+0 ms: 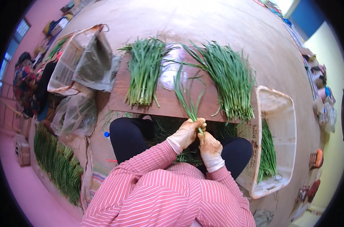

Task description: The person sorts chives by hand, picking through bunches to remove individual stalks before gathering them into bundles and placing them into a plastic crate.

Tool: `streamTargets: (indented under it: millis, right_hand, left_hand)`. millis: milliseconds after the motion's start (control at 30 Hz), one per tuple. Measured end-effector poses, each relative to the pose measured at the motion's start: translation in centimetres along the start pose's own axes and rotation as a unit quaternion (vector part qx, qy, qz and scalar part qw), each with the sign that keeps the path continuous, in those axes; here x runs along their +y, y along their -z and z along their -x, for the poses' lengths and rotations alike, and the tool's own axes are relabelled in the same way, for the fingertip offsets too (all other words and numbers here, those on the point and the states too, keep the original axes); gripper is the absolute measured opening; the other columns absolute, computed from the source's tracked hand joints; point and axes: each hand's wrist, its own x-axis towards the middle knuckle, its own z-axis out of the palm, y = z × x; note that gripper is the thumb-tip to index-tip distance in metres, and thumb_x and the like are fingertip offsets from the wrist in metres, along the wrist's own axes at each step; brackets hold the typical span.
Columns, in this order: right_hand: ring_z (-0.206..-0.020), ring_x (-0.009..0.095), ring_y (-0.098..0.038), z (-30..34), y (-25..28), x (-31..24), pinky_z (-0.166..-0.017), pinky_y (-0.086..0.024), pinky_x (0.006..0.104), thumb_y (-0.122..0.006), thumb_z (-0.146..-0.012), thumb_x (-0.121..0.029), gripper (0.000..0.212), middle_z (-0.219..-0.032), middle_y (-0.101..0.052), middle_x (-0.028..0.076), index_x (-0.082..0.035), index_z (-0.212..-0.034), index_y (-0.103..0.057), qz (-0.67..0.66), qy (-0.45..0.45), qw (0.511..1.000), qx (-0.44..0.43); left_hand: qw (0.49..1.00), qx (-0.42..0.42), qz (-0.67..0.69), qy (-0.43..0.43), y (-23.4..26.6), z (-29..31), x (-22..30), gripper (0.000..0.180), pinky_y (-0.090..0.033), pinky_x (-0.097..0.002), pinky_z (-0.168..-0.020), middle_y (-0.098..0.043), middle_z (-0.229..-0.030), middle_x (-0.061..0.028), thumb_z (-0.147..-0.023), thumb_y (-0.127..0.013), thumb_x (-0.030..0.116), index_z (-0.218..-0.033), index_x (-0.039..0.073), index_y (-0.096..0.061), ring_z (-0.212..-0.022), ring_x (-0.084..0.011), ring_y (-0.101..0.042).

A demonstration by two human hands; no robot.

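Note:
My left hand [188,131], in a pale glove, is closed around a small bunch of garlic chives [188,104] just off the near edge of a low wooden table [168,102]. The leaves fan upward over the tabletop. Right beside it, my right hand [211,146], also gloved, has its fingers closed on the lower stem ends of this bunch. Two larger piles of garlic chives lie on the table: a left pile [144,73] and a wider right pile [230,81]. Between the piles is a shiny, pale sheet [170,77].
At my right stands a white plastic crate [285,151] with chives inside. Another crate [62,75], draped with grey plastic, stands at the left behind a clear plastic bag [74,119]. Many chives [56,162] lie on the floor at lower left. A blue cap [107,134] shows by my knee.

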Motion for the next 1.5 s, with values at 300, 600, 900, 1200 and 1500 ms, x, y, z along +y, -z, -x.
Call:
streamTargets:
  millis: [300, 600, 900, 1200, 1500]
  right_hand:
    - [-0.050, 0.029, -0.062, 1.8, 1.3, -2.5, -0.048, -0.047, 0.0419, -0.055, -0.091, -0.031, 0.027, -0.058, -0.059, 0.010, -0.010, -0.074, -0.054, 0.099, 0.067, 0.989, -0.089]
    - [-0.060, 0.029, -0.062, -0.5, 1.4, -3.4, -0.053, -0.047, 0.0395, -0.055, -0.092, -0.026, 0.018, -0.069, -0.062, 0.011, -0.011, -0.084, -0.059, -0.072, 0.151, 0.986, 0.013]
    - [-0.065, 0.031, -0.063, -1.5, 0.2, -2.2, -0.057, -0.049, 0.0400, -0.055, -0.093, -0.030, 0.022, -0.075, -0.065, 0.011, -0.010, -0.085, -0.062, -0.080, 0.043, 0.994, -0.062]
    - [-0.065, 0.030, -0.063, -3.3, -0.5, -1.9, -0.058, -0.049, 0.0387, -0.056, -0.092, -0.031, 0.021, -0.076, -0.065, 0.008, -0.012, -0.088, -0.063, -0.063, 0.065, 0.993, -0.072]
    - [-0.072, 0.028, -0.064, -9.6, -3.4, -3.7, -0.063, -0.052, 0.0379, -0.063, -0.087, -0.023, 0.013, -0.084, -0.066, 0.008, -0.013, -0.095, -0.064, -0.161, 0.127, 0.979, 0.003]
  left_hand:
    - [0.944, 0.107, -0.312, 0.000, 2.4, 1.2, 2.3, 0.024, -0.041, -0.0238, -0.054, -0.058, -0.072, -0.0001, -0.090, -0.062, 0.031, -0.090, 0.008, -0.057, -0.061, -0.0088, -0.050]
    - [0.759, 0.194, -0.536, -0.315, 4.3, 6.2, 16.5, 0.035, -0.049, -0.0379, -0.065, -0.060, -0.080, -0.0138, -0.095, -0.050, 0.037, -0.103, 0.003, -0.051, -0.074, -0.0235, -0.060]
    - [0.565, 0.402, -0.713, -0.104, 15.9, 1.7, 30.4, 0.047, -0.045, -0.0405, -0.088, -0.059, -0.110, -0.0265, -0.089, -0.059, 0.037, -0.112, -0.002, -0.050, -0.104, -0.0378, -0.057]
    - [0.689, 0.319, -0.651, -0.005, 18.6, -1.0, 28.3, 0.049, -0.043, -0.0409, -0.095, -0.058, -0.119, -0.0247, -0.089, -0.059, 0.035, -0.123, 0.000, -0.049, -0.114, -0.0369, -0.055]
    - [0.573, 0.387, -0.708, -0.144, 20.6, -1.4, 26.4, 0.057, -0.036, -0.0361, -0.104, -0.051, -0.131, -0.0229, -0.094, -0.044, 0.043, -0.128, -0.002, -0.049, -0.123, -0.0341, -0.047]
